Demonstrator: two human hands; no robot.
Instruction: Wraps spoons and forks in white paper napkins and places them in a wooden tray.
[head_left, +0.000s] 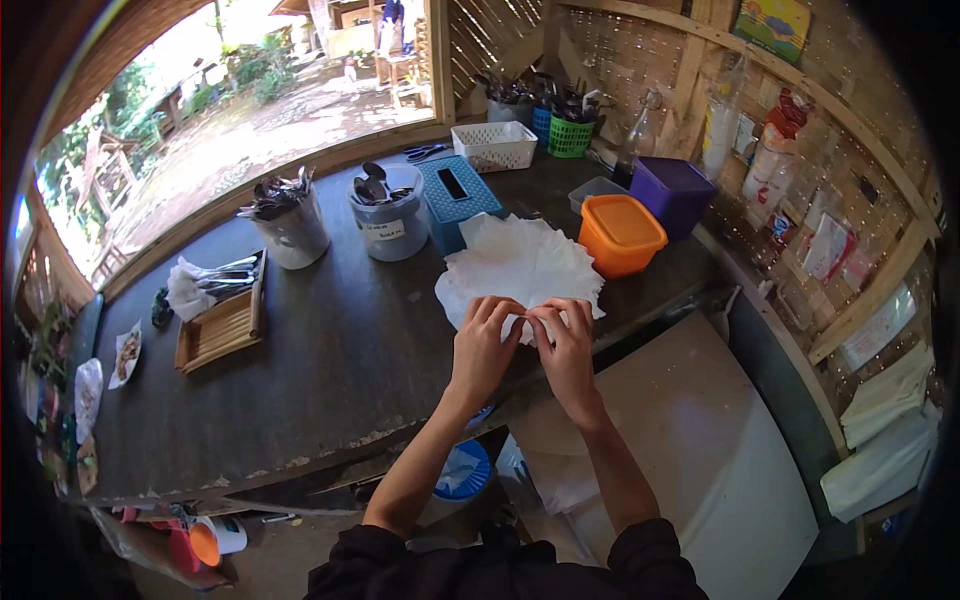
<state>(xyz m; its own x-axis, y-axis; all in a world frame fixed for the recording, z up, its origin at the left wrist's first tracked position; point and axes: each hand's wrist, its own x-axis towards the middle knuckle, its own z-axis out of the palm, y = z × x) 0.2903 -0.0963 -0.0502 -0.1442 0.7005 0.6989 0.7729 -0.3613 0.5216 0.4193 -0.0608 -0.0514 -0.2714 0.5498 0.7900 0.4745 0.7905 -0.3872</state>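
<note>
A ragged-edged heap of thin white tissue paper (521, 259) lies spread on the dark table (360, 322). At its near edge, my left hand (484, 341) and my right hand (562, 345) meet with thumbs and forefingers almost touching. Both hands pinch what looks like the edge of the white paper; the fingers hide the exact spot. More white shows between my palms. Just beyond the paper stands a blue-green tissue box (461, 195) with a dark slot in its lid. To the right of the paper is an orange lidded plastic tub (621, 236).
Left stand a translucent bucket of spoons (386, 217), a cutlery-filled container (289, 225) and a bamboo tray (221, 330). Behind are a white basket (495, 146), scissors (425, 152) and a green basket (570, 135). A purple tub (671, 196) sits by the woven wall.
</note>
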